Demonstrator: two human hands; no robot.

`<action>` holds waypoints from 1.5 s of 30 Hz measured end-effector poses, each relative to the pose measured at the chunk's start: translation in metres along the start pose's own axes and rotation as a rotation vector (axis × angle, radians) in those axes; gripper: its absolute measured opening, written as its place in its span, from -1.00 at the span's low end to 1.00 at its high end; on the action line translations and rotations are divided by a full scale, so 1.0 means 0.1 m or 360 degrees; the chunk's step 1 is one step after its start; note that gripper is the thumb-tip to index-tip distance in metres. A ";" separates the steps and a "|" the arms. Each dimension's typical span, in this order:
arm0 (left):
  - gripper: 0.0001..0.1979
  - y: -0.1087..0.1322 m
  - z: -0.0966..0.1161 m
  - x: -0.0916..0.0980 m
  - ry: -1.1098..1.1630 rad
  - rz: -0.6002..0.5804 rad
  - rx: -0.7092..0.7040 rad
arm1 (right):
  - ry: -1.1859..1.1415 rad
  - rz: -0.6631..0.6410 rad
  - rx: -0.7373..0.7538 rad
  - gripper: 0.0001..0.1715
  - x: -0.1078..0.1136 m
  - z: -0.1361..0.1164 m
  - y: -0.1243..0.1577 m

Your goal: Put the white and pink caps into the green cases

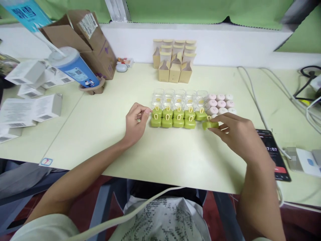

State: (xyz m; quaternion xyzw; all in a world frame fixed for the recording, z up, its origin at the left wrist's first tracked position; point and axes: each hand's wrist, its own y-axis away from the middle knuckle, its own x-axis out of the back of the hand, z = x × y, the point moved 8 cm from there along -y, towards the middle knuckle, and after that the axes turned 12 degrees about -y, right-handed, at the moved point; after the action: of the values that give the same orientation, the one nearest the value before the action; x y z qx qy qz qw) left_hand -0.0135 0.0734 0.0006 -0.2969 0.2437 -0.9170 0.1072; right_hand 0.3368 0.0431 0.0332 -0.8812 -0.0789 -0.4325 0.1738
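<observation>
Ten green pieces (178, 123), one phone (275, 158)

On the table (150, 155), looped caps (178, 123) sit in two rows before the cups (179, 99), with round pieces (221, 104) to the cups' right. Cartons (175, 74) stand behind the cups, toward the wall (215, 47). Far left: boxes (16, 111); right: phone (274, 157).

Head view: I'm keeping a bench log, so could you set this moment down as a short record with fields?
Right hand: holding a green looped cap
Left hand: at the left end of the cap rows; contact unclear
Caps on table: two rows, five behind, four in front
Behind caps: clear plastic containers
Right of containers: pink and white round pieces
Near wall: open cardboard boxes
By right forearm: smartphone, screen lit
</observation>
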 end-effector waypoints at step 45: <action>-0.58 0.06 -0.26 -0.25 0.0268 -0.0211 0.0260 | 0.0073 0.0558 0.0046 -0.76 0.00 0.03 -0.08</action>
State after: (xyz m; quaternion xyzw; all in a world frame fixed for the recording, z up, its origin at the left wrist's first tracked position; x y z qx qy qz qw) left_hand -0.0088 0.0866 -0.0332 -0.2247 0.1562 -0.9606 0.0493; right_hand 0.3367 0.0522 0.0332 -0.8688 0.0738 -0.4143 0.2610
